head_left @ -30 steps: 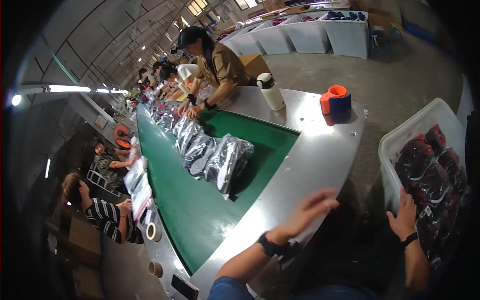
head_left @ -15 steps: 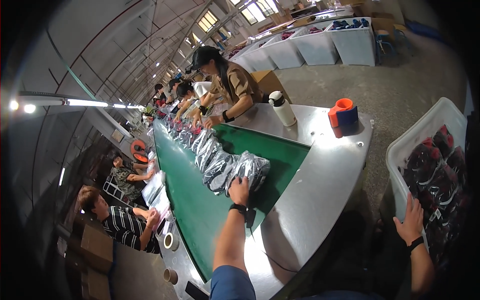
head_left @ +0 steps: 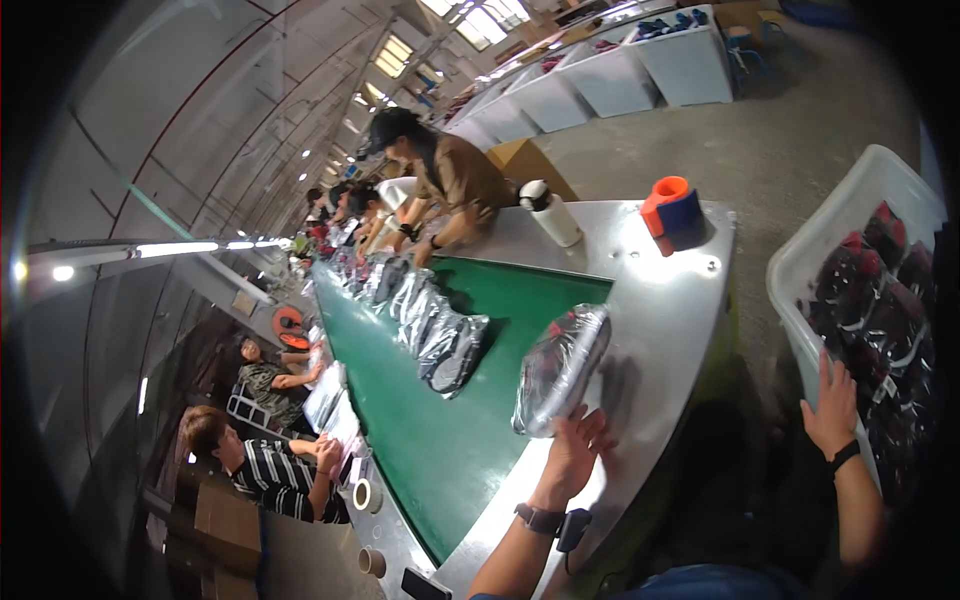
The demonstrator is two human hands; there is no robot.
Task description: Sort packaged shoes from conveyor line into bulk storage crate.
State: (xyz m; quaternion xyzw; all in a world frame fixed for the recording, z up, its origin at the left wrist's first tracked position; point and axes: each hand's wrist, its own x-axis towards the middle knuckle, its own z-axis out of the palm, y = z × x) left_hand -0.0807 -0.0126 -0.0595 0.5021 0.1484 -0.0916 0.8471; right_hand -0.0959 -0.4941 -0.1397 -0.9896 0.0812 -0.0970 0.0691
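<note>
My left hand point(head_left: 570, 458) meets the plastic-bagged shoe point(head_left: 563, 372); I can't tell whether it grips. My right hand point(head_left: 832, 412), fingers extended, touches the white bin point(head_left: 790, 285), near an illegible white label point(head_left: 884, 388).

Head view: wide fisheye, close above near table point(head_left: 665, 320), tilted downward, facing far along belt point(head_left: 400, 420); bin point(head_left: 808, 235) at right.

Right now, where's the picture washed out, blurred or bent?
Head view: glare whitens the metal tabletop beside the orange cylinder; head view: the left hand looks slightly smeared at its fingers; head view: lines on the ceiling bend.
</note>
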